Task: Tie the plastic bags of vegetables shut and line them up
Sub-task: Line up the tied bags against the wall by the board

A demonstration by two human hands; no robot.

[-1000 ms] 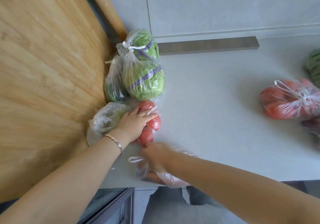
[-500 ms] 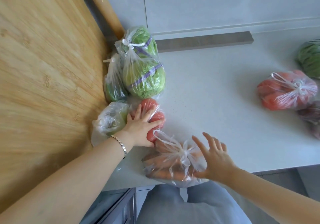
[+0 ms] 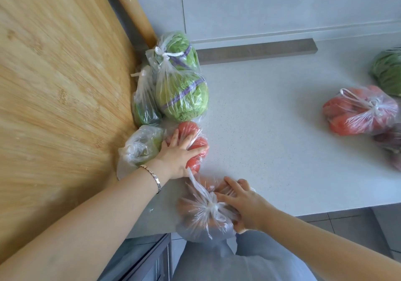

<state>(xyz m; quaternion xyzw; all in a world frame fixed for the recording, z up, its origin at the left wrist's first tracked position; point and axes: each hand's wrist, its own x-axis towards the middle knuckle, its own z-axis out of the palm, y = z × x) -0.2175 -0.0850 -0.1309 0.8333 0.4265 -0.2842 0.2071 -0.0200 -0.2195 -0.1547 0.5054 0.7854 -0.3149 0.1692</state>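
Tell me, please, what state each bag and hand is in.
cabbage bag, knotted shut, in the row
tomato bag, pressed under the left hand
carrot bag, knotted, at the counter's near edge
right hand, rests on the carrot bag
far tomato bag, knotted, lying apart

The left hand (image 3: 180,153), a bracelet (image 3: 154,177) at its wrist, lay with spread fingers on a bag of tomatoes (image 3: 198,148) on the grey worktop (image 3: 271,139). The right hand (image 3: 246,207) rested with its fingers flat on a knotted bag of carrots (image 3: 199,213) at the worktop's near edge, just beside the tomatoes. Beyond them, along a wooden board (image 3: 54,85), stood two tied cabbage bags (image 3: 182,98), a bag of dark greens (image 3: 144,109) and a crumpled bag (image 3: 140,148). Well apart on the right lay another tied tomato bag (image 3: 360,111).
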